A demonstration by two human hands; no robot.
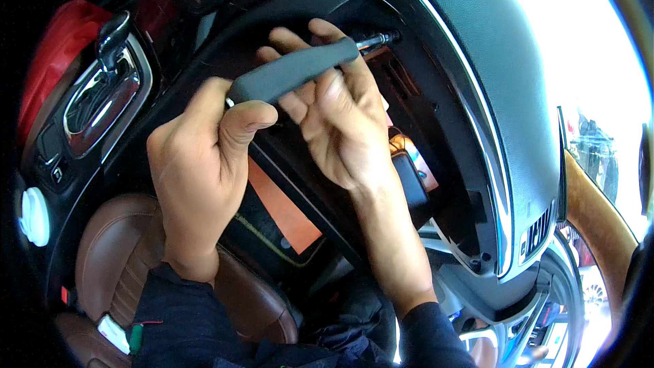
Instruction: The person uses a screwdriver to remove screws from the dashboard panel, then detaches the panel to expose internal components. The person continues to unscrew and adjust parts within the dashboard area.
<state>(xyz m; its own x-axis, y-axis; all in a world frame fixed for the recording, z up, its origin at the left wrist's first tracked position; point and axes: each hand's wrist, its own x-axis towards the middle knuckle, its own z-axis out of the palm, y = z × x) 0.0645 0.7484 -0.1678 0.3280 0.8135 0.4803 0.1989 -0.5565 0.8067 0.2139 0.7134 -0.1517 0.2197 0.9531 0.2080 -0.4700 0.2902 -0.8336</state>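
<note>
My left hand (194,170) is closed at the near left end of a dark grey-handled tool (293,71), its thumb below the handle. A thin metal shaft (375,42) sticks out of the tool's far right end and reaches to the dark inner side of the dashboard. Palm up, my right hand (347,116) lies under and behind the handle, fingers stretched out and apart, thumb just below it. Whether the right palm bears the handle's weight I cannot tell. The shaft's tip is too dark to make out.
The grey-green dashboard (497,61) curves along the right. A black rectangular object (410,180) lies in the dark opening below it. On the left are a gear lever (114,41) and a white round lid (34,217). Brown leather seat (119,245) and orange strip (289,215) lie beneath my arms.
</note>
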